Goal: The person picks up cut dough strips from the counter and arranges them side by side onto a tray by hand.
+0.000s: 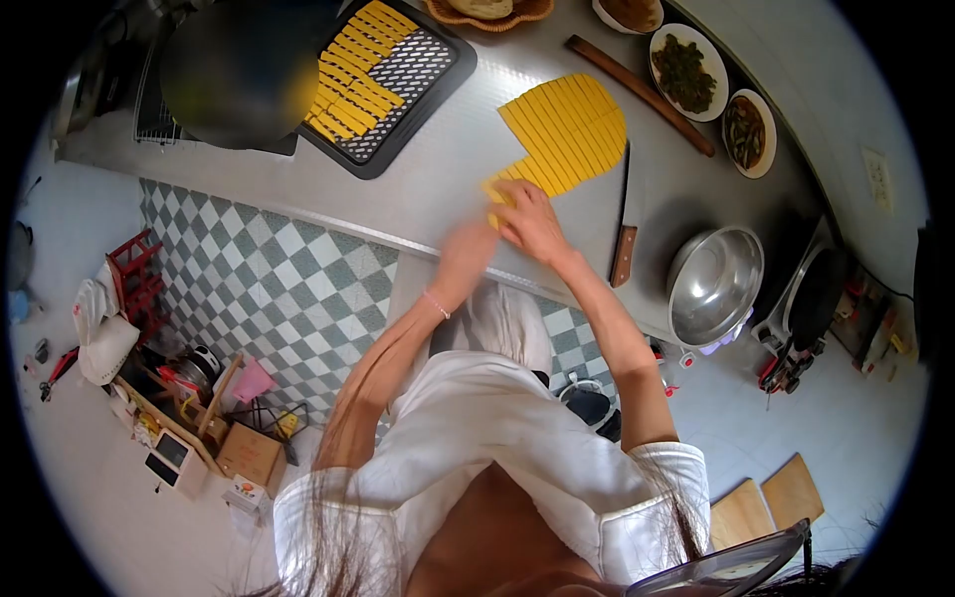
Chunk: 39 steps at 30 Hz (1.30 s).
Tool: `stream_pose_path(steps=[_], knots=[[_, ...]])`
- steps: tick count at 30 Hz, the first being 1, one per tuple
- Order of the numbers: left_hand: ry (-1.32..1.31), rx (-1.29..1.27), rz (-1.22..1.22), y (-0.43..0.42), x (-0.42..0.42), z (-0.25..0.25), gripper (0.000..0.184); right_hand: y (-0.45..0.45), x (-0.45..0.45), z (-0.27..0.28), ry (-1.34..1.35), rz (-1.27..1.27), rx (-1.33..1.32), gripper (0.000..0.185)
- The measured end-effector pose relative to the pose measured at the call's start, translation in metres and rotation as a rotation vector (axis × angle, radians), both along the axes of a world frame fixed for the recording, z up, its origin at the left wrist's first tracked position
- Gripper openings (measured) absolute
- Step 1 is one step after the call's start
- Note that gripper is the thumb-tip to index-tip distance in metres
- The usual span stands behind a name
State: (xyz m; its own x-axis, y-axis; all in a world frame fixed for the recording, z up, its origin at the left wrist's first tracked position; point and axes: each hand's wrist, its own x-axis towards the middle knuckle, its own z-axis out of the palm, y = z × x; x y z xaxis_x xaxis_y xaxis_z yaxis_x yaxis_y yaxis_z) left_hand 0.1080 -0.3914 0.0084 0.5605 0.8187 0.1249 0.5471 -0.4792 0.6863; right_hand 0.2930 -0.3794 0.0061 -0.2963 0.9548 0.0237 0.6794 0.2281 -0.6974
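A flat yellow sheet (572, 129), cut into narrow strips, lies on the metal counter. At its lower left edge, my right hand (530, 221) has its fingers bent over the end of the yellow strips; whether they grip one is unclear. My left hand (468, 257), smeared by motion, is just left of it near the counter's front edge, and its fingers cannot be made out. To the right of the sheet lies a knife (624, 254) with a wooden handle. More yellow strips (363, 70) rest on a dark perforated tray (370, 167) at the upper left.
A wooden rolling pin (642, 97) lies behind the sheet. Dishes of food (686, 75) line the back right. A metal bowl (714, 289) stands right of the knife. A large dark round object (234, 80) is left of the tray. A basket (497, 18) sits at the back.
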Motion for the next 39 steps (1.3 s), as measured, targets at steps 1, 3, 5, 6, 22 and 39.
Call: stream_pose_path(steps=[1, 3, 5, 6, 22, 39], knots=[[-0.026, -0.002, -0.025, -0.001, -0.003, 0.002, 0.018, -0.001, 0.0, -0.003, 0.015, 0.002, -0.014, 0.038], [-0.077, -0.034, -0.007, -0.003, -0.004, 0.01, 0.016, -0.008, 0.004, -0.008, 0.043, 0.013, -0.039, 0.033], [-0.156, -0.13, 0.03, 0.0, -0.004, 0.022, 0.016, -0.02, 0.007, -0.002, 0.04, 0.026, -0.086, 0.03], [-0.209, -0.212, 0.056, 0.001, -0.005, 0.03, 0.015, -0.025, 0.007, 0.004, 0.04, 0.034, -0.107, 0.028], [-0.157, -0.129, 0.319, 0.241, -0.073, -0.001, 0.013, 0.193, -0.106, 0.007, 0.237, -0.46, -0.282, 0.015], [-0.048, -0.116, 0.425, 0.283, -0.078, -0.029, 0.011, 0.234, -0.13, -0.022, 0.149, -0.505, -0.303, 0.016]])
